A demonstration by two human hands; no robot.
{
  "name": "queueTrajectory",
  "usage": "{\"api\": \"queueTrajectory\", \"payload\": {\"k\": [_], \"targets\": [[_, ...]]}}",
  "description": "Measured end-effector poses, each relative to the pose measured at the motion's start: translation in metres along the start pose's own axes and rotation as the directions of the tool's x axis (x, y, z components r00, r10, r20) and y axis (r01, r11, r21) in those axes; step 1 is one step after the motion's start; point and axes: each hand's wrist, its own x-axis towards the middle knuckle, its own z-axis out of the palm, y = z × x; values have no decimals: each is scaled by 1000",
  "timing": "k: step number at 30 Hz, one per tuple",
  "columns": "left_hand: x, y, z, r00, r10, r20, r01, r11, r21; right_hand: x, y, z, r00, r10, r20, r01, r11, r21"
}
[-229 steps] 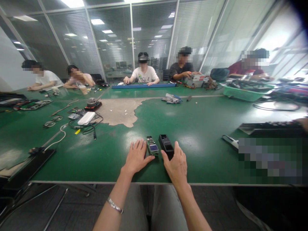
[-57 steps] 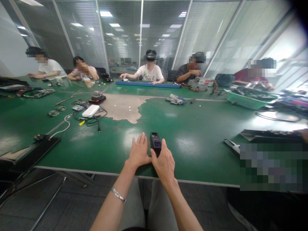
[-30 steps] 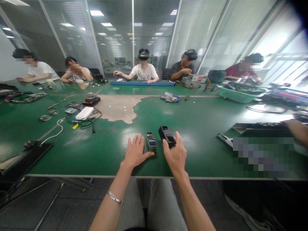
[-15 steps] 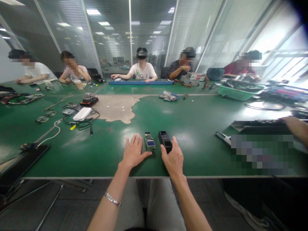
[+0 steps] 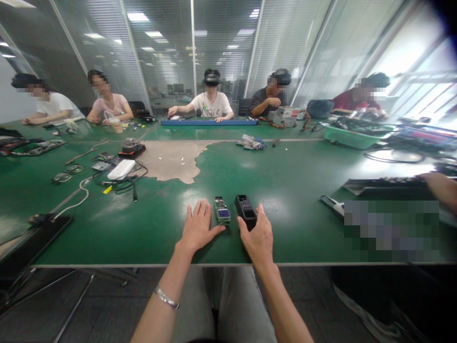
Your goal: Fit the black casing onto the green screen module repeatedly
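Observation:
My left hand point(image 5: 198, 226) lies flat on the green table point(image 5: 150, 233) with its fingers stretched out. Its thumb reaches to the near end of a small green circuit board point(image 5: 222, 212) with a dark blue screen. To the right of the board lies a black plastic casing point(image 5: 245, 206) with several cut-outs in its face. My right hand point(image 5: 257, 232) rests around the casing's near end, thumb on the left and fingers on the right. Those fingers are spread and look loose. Whether they touch the casing is hard to tell.
A white box with black cables point(image 5: 122, 170) lies left, near glasses point(image 5: 67, 174) and a black strip point(image 5: 39, 240). Gloves point(image 5: 251, 142) and a green basket point(image 5: 353, 137) are farther off. At right, another person's hand point(image 5: 441, 190) is by a dark tray point(image 5: 382, 186). Several people sit opposite.
The fingers of my right hand have loosened a little and shifted slightly right beside the casing. My left hand and the circuit board stay put. A person at the far left has straightened up.

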Motion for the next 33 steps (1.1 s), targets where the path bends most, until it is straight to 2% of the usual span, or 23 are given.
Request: {"api": "queueTrajectory", "payload": {"k": [16, 20, 24, 27, 33], "targets": [[0, -1, 0, 1000, -6, 8, 7, 1000, -20, 0, -6, -4, 1000, -2, 22, 2, 1000, -2], [0, -1, -1, 1000, -3, 13, 3, 1000, -30, 3, -11, -7, 999, 42, 12, -42, 999, 14], [-1, -1, -1, 1000, 4, 5, -4, 999, -33, 10, -31, -12, 995, 102, -14, -100, 990, 96], [-1, -1, -2, 1000, -2, -2, 2, 999, -33, 15, -53, -13, 997, 81, 0, -80, 985, 155], [-4, -3, -6, 1000, 15, -5, -15, 999, -48, 15, -88, -2, 997, 9, 70, -13, 998, 63]]}}
